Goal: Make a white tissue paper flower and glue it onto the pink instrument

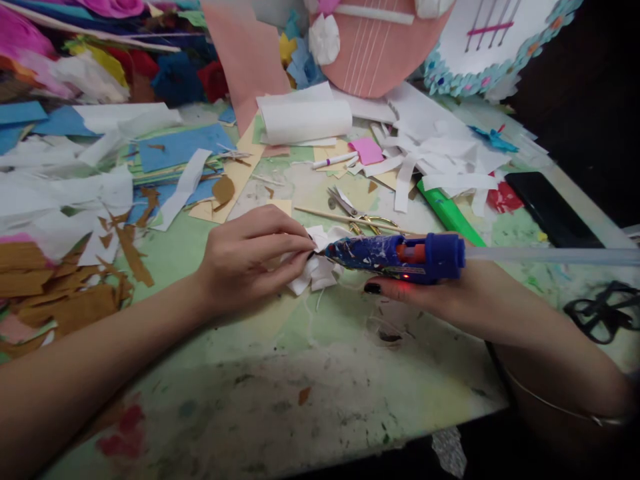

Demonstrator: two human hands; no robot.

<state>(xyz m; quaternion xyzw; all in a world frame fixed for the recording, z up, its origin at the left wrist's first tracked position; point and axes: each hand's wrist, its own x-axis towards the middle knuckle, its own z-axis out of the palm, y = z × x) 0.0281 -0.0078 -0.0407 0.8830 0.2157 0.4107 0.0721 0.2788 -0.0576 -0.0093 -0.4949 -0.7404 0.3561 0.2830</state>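
Scissors (361,217) and a wooden stick (330,216) lay on the table (280,380). A green marker (449,213) lay near a black phone (553,210). Brown scraps (65,287) covered the left; a white roll (306,120) lay behind.

My desk (320,393), pale green and paint-stained, carries paper scraps (440,160), brown shreds (60,293), scissors (350,207), a green marker (447,212) and what looks like a phone (553,208).
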